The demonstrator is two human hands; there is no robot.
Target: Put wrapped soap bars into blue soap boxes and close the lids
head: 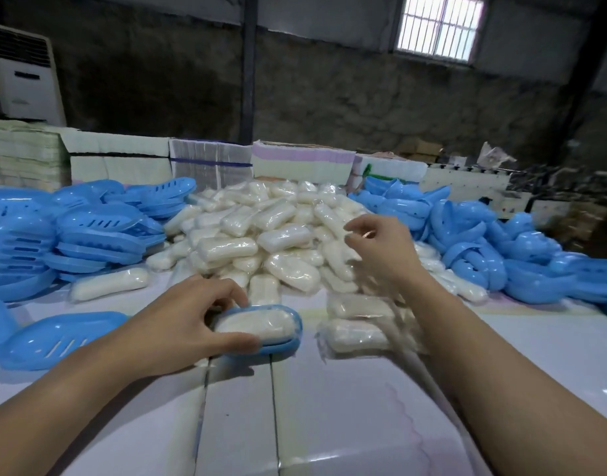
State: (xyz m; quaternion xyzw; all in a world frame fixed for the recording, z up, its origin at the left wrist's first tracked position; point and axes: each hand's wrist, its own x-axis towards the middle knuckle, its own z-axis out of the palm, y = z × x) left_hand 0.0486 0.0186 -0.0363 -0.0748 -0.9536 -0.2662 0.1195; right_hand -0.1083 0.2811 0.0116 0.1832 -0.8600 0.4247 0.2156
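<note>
While the left hand [188, 321] grips the blue soap box [260, 329] on the white table [329, 407], thumb on the near side and fingers curled over the far side, a wrapped soap bar [254, 324] already lies inside, so the filling step looks done. The right hand [377, 249] hangs over the big pile of soap bars [260, 235], fingers loosely bent and holding nothing. Next, I think, the box needs a lid pressed on top; the bar is creamy white in shiny clear wrap.
</note>
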